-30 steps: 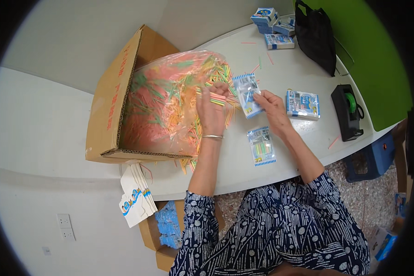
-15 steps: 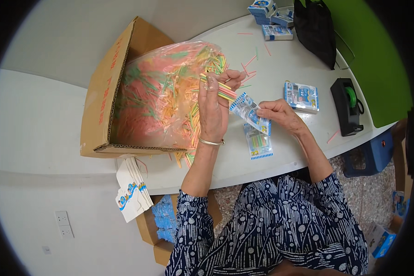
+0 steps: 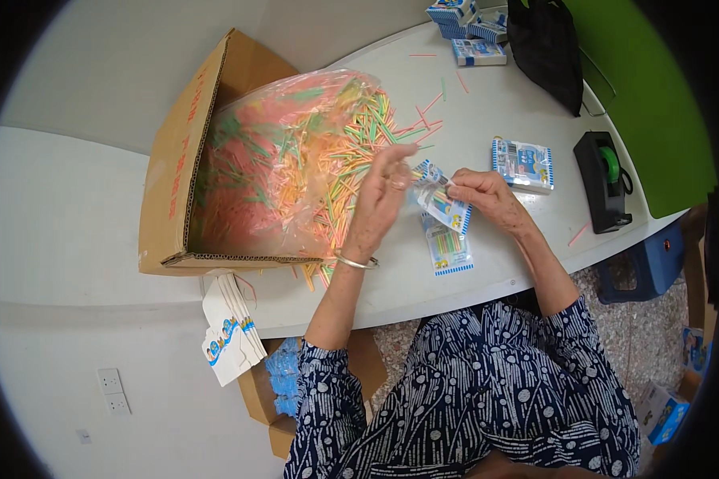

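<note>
My right hand [image 3: 487, 199] holds a small clear packet [image 3: 443, 203] with a blue and white edge, just above the white table [image 3: 495, 104]. My left hand [image 3: 379, 207] is at the packet's open end, thumb and fingers pinched on a few thin coloured sticks. Just left of that hand lies a big clear bag of coloured sticks [image 3: 295, 160], spilling out of an open cardboard box [image 3: 176, 168] that lies on its side. A filled packet [image 3: 447, 249] lies flat on the table under my hands.
A small stack of filled packets [image 3: 523, 164] lies right of my hands, beside a black tape dispenser [image 3: 603, 180]. More packets [image 3: 467, 28] and a black bag [image 3: 547, 48] sit at the back. Loose sticks dot the table. White cards [image 3: 228, 335] hang below the table's front edge.
My left hand has come off the bag with a few sticks and moved right to the packet. My right hand lifted the packet and turned it toward the left hand.
</note>
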The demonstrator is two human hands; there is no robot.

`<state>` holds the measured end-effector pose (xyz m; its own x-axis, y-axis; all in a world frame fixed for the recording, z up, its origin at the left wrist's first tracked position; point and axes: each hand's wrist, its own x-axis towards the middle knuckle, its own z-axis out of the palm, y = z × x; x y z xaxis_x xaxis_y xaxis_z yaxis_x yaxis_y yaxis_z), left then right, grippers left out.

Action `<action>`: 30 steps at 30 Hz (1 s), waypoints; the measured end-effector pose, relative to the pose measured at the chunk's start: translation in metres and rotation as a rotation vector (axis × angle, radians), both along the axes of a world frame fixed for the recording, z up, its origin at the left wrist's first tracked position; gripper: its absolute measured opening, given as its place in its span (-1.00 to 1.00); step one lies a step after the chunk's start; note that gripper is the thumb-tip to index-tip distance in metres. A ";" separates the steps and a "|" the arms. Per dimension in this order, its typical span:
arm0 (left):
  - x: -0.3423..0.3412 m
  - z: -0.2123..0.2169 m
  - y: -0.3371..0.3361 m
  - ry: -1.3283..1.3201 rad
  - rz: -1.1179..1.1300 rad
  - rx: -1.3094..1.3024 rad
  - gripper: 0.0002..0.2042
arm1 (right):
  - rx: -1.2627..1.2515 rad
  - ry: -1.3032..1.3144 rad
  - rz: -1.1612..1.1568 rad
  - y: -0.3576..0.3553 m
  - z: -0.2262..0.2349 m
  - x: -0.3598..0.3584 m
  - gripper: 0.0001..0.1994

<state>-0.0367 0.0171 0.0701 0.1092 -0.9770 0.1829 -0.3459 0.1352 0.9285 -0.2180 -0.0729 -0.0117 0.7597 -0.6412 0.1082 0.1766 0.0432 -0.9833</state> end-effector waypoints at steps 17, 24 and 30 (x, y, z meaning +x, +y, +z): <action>0.043 -0.085 -0.019 -1.215 0.297 -0.042 -0.87 | -0.009 -0.023 -0.213 -0.008 0.006 -0.006 -0.78; 0.058 -0.085 -0.030 -1.148 0.281 0.087 -0.91 | -0.042 -0.040 -0.227 -0.007 -0.002 -0.003 -0.76; 0.055 -0.086 -0.036 -1.231 0.269 0.126 -0.91 | -0.128 -0.016 -0.269 -0.003 0.003 0.002 -0.81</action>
<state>0.0181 -0.0189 -0.0155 0.1304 -0.9686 0.2116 -0.9900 -0.1388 -0.0252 -0.2164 -0.0755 -0.0092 0.5619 -0.7997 0.2116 0.1804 -0.1312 -0.9748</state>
